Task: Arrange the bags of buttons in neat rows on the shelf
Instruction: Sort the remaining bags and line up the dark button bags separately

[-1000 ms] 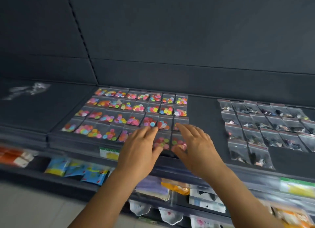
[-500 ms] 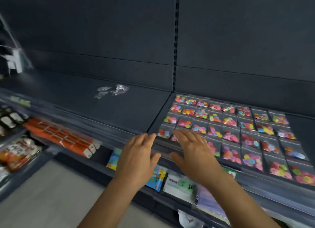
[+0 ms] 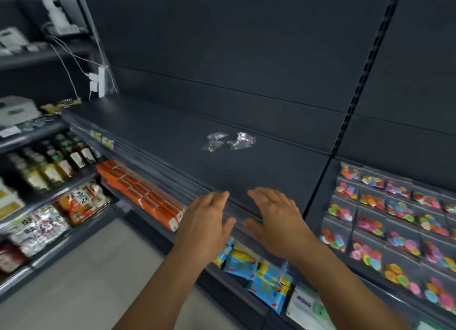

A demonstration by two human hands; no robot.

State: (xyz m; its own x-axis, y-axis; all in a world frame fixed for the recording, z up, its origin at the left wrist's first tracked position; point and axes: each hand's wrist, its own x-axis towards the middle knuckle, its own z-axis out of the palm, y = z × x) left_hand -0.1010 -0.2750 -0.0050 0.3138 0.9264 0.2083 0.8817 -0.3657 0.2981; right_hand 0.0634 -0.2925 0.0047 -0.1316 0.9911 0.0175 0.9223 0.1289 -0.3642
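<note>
Now both my hands, left and right, hover flat-fingered (holding nothing) over the shelf edge, loose bags beyond.

Your left hand and right hand hover side by side at the shelf front edge; loose bags lie behind them, rowed button bags to the right.
</note>
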